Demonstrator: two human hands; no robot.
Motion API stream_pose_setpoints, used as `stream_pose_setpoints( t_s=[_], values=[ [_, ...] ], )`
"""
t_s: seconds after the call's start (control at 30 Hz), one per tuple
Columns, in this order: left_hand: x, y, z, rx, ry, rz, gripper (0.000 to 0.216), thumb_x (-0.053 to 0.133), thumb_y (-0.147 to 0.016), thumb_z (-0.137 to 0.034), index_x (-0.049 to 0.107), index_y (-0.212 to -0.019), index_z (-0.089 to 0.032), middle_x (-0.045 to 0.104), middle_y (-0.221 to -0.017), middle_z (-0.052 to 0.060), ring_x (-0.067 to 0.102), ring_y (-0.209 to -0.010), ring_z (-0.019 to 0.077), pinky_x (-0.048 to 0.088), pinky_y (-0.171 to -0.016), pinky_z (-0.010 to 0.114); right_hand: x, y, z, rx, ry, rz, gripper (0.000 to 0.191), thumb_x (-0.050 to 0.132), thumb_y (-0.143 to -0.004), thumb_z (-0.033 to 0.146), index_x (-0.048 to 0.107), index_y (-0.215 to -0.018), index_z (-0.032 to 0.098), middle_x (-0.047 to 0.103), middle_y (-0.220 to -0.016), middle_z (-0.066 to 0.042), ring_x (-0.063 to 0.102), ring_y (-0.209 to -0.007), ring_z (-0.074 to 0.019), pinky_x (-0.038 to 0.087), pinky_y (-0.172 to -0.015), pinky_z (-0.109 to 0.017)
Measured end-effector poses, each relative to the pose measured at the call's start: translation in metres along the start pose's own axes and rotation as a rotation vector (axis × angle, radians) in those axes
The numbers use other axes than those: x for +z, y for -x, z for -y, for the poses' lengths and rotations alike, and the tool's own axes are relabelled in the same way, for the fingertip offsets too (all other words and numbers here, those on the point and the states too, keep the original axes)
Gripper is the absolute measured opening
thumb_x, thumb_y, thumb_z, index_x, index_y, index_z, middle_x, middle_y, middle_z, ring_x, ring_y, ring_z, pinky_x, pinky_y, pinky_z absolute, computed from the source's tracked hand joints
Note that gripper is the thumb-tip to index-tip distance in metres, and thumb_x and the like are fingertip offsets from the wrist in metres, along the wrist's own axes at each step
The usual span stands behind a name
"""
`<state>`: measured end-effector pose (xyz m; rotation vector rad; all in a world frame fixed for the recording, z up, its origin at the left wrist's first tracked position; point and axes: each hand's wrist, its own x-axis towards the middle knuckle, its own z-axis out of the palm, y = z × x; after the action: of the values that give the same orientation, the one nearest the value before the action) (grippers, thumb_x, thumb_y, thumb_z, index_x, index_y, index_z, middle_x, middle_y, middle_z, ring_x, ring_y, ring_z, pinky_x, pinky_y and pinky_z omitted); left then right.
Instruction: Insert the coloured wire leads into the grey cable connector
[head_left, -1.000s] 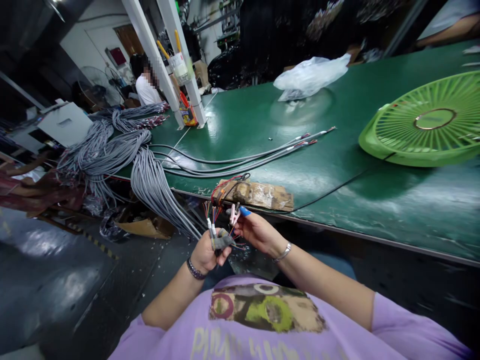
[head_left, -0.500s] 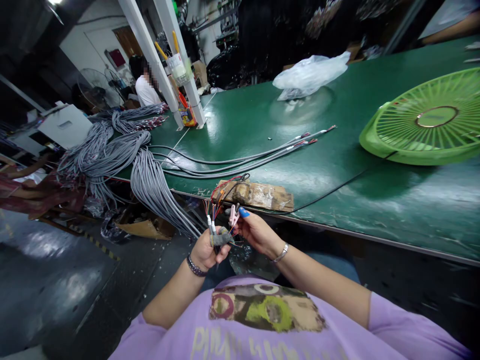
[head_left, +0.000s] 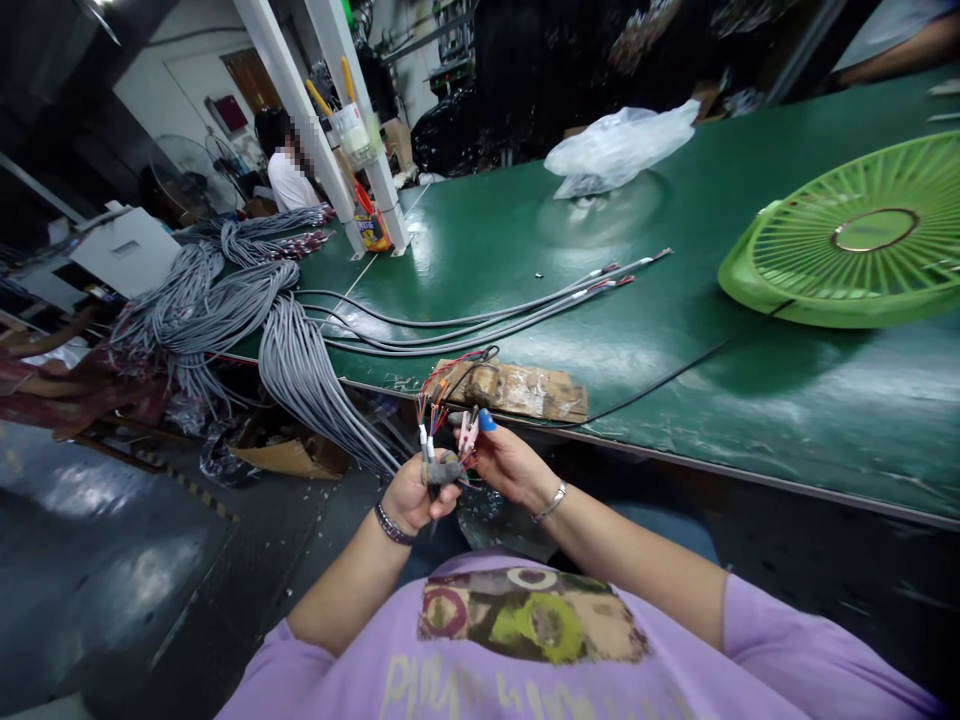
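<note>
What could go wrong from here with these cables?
The thin wires fan out loose from the cable ends in the left hand and might bend or tangle. The pink clip at the right hand sits close to them and could snag one. The grey cables hang over the edge of the table and might slide off.

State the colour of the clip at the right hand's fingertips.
Pale pink; the clip by the right hand shows best in the head view.
</note>
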<state>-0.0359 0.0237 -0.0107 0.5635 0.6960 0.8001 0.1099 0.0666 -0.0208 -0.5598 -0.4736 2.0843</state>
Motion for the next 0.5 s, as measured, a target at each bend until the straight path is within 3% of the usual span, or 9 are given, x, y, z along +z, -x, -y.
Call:
stream_pose_setpoints(
  t_s=[0.23,0.5],
  values=[
    [0.002,-0.002,0.003,0.0,-0.049,-0.055,0.028,0.073,-0.062,-0.033,0.053,-0.065,-0.014,0.053,-0.038,-0.002,0.038,-0.022,0.0073,0.023,-0.024,0.015,0.003,0.003,0.001,0.023,-0.002,0.001,0.038,0.068,-0.068,0.053,0.066,-0.077,0.016,0.064,-0.066,-0.001,0.054,-0.057,-0.0105,0.041,-0.055,-0.023],
    [0.024,0.017,0.016,0.199,-0.209,-0.213,0.032,0.073,-0.064,-0.039,0.052,-0.065,-0.015,0.054,-0.039,-0.003,0.039,-0.022,0.0069,0.025,-0.023,0.015,-0.002,0.013,0.004,0.126,0.008,0.108,0.039,0.055,-0.078,0.056,0.063,-0.086,0.018,0.065,-0.08,-0.004,0.055,-0.062,-0.011,0.043,-0.056,-0.024]
  ],
)
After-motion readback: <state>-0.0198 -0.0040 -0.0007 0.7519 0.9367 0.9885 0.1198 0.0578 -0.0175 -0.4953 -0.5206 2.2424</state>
